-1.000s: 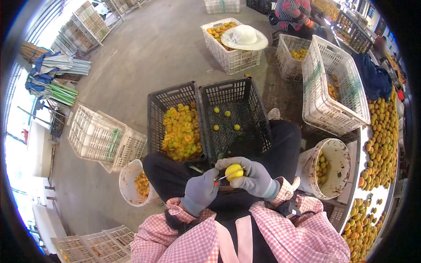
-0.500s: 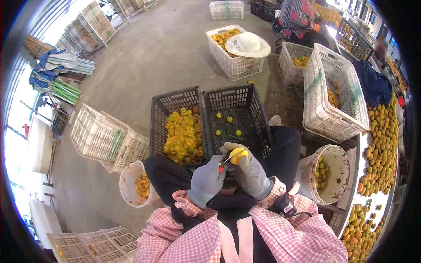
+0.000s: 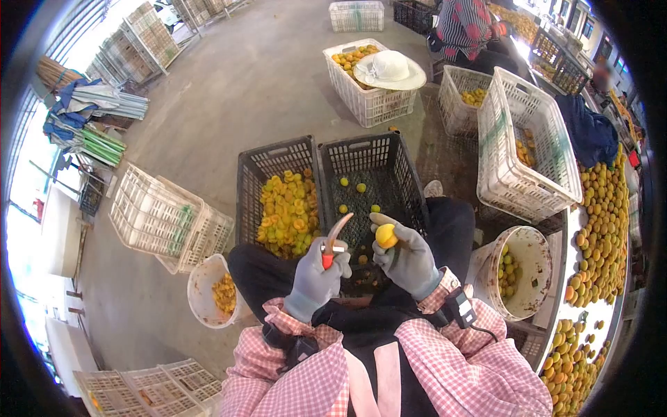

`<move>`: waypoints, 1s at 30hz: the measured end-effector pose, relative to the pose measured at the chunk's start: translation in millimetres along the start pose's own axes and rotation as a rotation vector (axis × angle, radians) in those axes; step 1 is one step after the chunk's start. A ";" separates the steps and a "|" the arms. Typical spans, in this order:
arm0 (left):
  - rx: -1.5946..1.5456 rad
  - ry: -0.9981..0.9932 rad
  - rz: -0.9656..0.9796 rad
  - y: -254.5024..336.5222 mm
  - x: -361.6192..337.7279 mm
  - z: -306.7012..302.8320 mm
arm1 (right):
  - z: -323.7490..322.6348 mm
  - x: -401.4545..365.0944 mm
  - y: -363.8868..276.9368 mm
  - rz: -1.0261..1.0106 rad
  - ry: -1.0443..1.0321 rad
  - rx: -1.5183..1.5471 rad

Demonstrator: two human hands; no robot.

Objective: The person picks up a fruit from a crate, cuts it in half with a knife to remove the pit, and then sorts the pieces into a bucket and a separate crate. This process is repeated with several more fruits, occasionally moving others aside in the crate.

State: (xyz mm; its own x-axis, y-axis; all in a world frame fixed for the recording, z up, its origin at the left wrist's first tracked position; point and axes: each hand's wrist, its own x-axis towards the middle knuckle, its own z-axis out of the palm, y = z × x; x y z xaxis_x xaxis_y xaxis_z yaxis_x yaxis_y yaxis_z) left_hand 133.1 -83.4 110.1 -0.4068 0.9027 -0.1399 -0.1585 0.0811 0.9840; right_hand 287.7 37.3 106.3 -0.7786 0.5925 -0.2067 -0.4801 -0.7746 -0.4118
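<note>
My left hand [image 3: 316,276], in a grey glove, is closed round the red handle of a knife [image 3: 340,228] whose curved blade points up. In my gloved right hand [image 3: 411,264] an apricot [image 3: 385,236] is pinched between thumb and fingers. Blade and fruit are apart. Beyond my hands stand two black crates side by side. The left crate [image 3: 276,149] is heaped with cut yellow apricot pieces [image 3: 288,208]. Several small whole fruits [image 3: 360,187] lie on the bottom of the right crate [image 3: 368,144].
White buckets stand on my left [image 3: 198,306] and right [image 3: 538,240], with fruit inside. A table [image 3: 566,274] on the right carries many apricots. White crates [image 3: 149,215] sit at left; a hat [image 3: 389,67] rests on a fruit-filled crate [image 3: 372,108]. Another person [image 3: 462,31] sits ahead.
The knife has come away from the apricot and its blade now points upward. My hands have moved apart, with the fruit still in the right one.
</note>
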 end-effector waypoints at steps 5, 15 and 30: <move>-0.128 -0.049 -0.127 28.6 13.2 14.6 | -4.7 -1.1 3.3 0.079 -0.022 0.040; -0.016 -0.034 -0.224 -79.2 95.1 7.6 | -23.7 4.7 0.7 0.177 0.302 -0.148; 1.020 -0.277 0.691 -1.4 69.3 37.5 | -60.2 22.5 10.4 0.105 0.172 -0.533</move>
State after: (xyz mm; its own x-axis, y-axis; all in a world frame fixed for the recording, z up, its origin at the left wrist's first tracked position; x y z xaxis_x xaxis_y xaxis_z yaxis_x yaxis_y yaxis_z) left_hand 138.9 -5.1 103.2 0.0940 0.9348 0.3426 0.8260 -0.2653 0.4973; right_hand 289.5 55.8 43.9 -0.7125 0.5803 -0.3944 -0.0983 -0.6391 -0.7628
